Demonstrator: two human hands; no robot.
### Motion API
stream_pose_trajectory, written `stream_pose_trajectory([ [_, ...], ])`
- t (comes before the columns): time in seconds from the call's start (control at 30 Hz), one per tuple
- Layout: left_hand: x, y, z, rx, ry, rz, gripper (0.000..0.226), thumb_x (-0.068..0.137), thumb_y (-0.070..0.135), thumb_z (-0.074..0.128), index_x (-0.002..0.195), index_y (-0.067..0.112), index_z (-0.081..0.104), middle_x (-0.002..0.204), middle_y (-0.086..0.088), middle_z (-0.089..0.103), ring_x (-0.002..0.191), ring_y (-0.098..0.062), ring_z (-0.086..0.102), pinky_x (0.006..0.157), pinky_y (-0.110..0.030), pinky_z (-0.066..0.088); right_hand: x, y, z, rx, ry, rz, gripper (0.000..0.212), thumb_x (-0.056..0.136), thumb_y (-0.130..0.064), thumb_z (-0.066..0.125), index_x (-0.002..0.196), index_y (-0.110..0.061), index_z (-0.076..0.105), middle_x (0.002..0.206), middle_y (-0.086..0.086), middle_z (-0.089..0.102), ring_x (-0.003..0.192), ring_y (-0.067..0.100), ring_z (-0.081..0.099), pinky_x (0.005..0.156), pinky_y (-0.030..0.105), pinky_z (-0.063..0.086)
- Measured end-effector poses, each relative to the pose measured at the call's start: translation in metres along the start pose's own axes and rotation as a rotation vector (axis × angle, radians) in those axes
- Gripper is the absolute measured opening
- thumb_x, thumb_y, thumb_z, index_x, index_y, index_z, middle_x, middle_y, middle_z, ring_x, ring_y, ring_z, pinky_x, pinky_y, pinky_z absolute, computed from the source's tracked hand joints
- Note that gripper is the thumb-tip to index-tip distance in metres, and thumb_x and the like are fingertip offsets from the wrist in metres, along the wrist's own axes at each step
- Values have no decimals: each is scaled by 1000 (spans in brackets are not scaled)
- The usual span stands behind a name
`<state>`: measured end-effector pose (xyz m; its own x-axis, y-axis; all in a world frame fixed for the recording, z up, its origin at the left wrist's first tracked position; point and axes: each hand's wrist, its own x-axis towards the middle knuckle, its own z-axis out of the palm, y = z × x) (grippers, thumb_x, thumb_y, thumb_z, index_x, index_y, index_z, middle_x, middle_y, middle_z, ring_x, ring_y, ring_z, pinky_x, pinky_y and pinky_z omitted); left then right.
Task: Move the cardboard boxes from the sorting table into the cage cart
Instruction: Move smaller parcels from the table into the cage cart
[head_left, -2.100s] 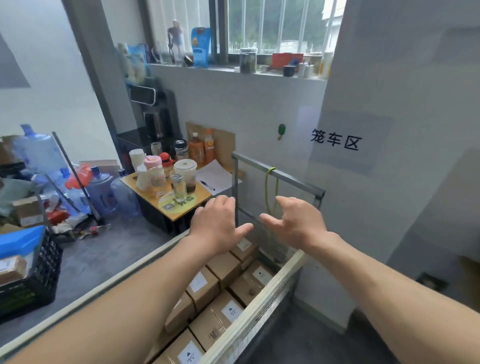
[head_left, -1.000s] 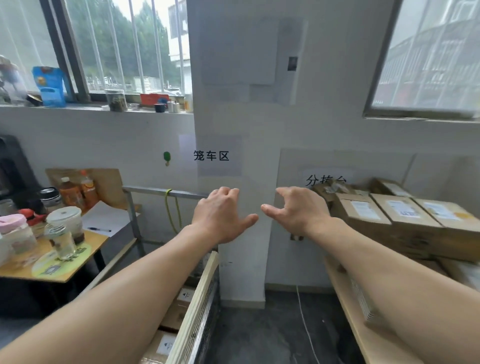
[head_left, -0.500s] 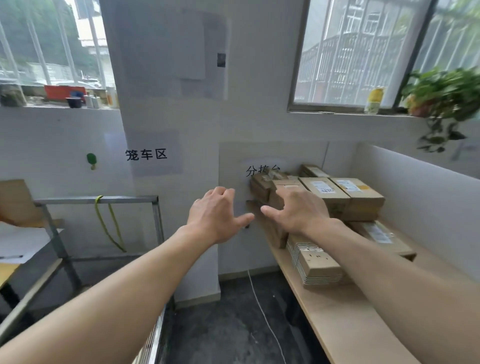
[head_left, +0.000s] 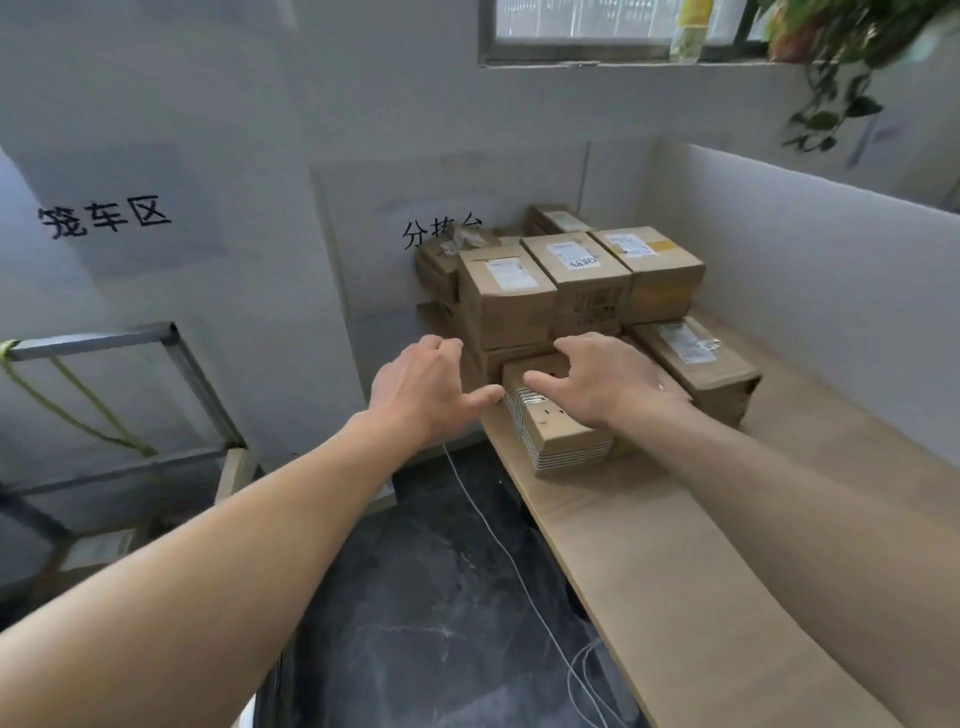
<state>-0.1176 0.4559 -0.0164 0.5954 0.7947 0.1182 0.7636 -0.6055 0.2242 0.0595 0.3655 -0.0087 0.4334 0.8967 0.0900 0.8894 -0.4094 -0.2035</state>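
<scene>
Brown cardboard boxes (head_left: 571, 283) with white labels sit stacked in two layers at the far end of the pale wooden table (head_left: 701, 561), against the white wall. In front of the stack, near the table's left edge, lies one small flat cardboard pack (head_left: 563, 439) with black-and-white striped sides.

The right hand (head_left: 610, 382) is over the pack's far half, palm down, fingers loosely bent, thumb pointing left. Its grip is apart and holds nothing. Whether it touches the pack's top cannot be told.

The left hand (head_left: 423, 397) is off the table's left edge, above the floor, palm down, thumb tip near the pack's far-left corner. Its grip is apart and empty.

The grey metal frame of the cage cart (head_left: 122, 332) stands at far left, well apart from the boxes, with a yellow-green cord (head_left: 78, 410) tied to its top rail.

A thin white cable (head_left: 498, 540) runs across the dark marbled floor (head_left: 426, 623) beside the table. A green trailing plant (head_left: 841, 57) hangs by the window sill, upper right.
</scene>
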Motion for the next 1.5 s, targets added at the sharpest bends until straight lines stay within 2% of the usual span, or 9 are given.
stream_pose_trajectory([
  [0.1, 23, 17, 25, -7, -54, -9, 81, 89, 72, 53, 146, 16, 44, 148, -5, 49, 129, -25, 53, 94, -42, 50, 21, 30, 18, 7, -55, 29, 76, 90, -72, 49, 145, -20, 52, 145, 3, 55, 133, 25, 51, 103, 42, 47],
  [0.3, 64, 40, 78, -3, -167, -47, 83, 90, 71, 51, 151, 16, 38, 153, -5, 43, 135, -25, 47, 100, -43, 46, 60, 81, 61, 9, -165, 77, 72, 90, -69, 51, 141, -18, 54, 138, 4, 59, 126, 27, 55, 94, 40, 49],
  [0.47, 93, 51, 120, -24, -253, -93, 79, 92, 70, 50, 149, 17, 40, 150, -5, 45, 132, -26, 49, 98, -42, 46, 87, 109, 97, 63, -238, 92, 72, 90, -65, 55, 142, -16, 53, 140, 8, 59, 128, 29, 54, 100, 43, 49],
  [0.77, 135, 63, 179, -42, -338, -162, 76, 92, 68, 50, 148, 17, 41, 146, -5, 47, 129, -27, 51, 93, -41, 47, 127, 140, 151, 82, -298, 99, 66, 88, -63, 60, 136, -16, 57, 133, 10, 62, 122, 33, 56, 96, 43, 49],
  [0.9, 148, 66, 203, -84, -362, -181, 73, 93, 65, 52, 145, 15, 44, 142, -8, 50, 124, -28, 53, 89, -39, 47, 138, 151, 168, 51, -311, 87, 54, 89, -60, 60, 121, -17, 60, 115, 10, 66, 103, 31, 58, 77, 38, 47],
  [1.0, 155, 67, 218, -117, -380, -198, 69, 94, 62, 55, 142, 13, 45, 140, -11, 50, 122, -30, 53, 85, -36, 43, 143, 153, 175, 24, -298, 86, 44, 88, -58, 62, 104, -17, 59, 103, 9, 65, 88, 28, 49, 71, 35, 39],
  [1.17, 158, 63, 236, -150, -404, -240, 59, 92, 55, 62, 131, 11, 49, 127, -13, 56, 112, -31, 55, 80, -35, 42, 146, 150, 182, -26, -301, 48, 44, 83, -58, 68, 98, -19, 56, 102, 9, 64, 89, 28, 50, 72, 33, 37],
  [1.3, 152, 62, 242, -205, -399, -273, 55, 92, 44, 69, 130, 11, 47, 124, -13, 58, 110, -32, 57, 88, -40, 48, 143, 148, 184, -23, -303, 53, 49, 82, -60, 68, 105, -17, 60, 105, 10, 65, 101, 30, 56, 78, 36, 41],
  [1.5, 123, 60, 244, -282, -331, -341, 55, 90, 38, 72, 130, 10, 47, 123, -13, 59, 112, -32, 57, 88, -39, 47, 108, 137, 190, 115, -333, 133, 62, 79, -63, 71, 120, -19, 57, 115, 11, 60, 106, 32, 56, 91, 42, 50],
])
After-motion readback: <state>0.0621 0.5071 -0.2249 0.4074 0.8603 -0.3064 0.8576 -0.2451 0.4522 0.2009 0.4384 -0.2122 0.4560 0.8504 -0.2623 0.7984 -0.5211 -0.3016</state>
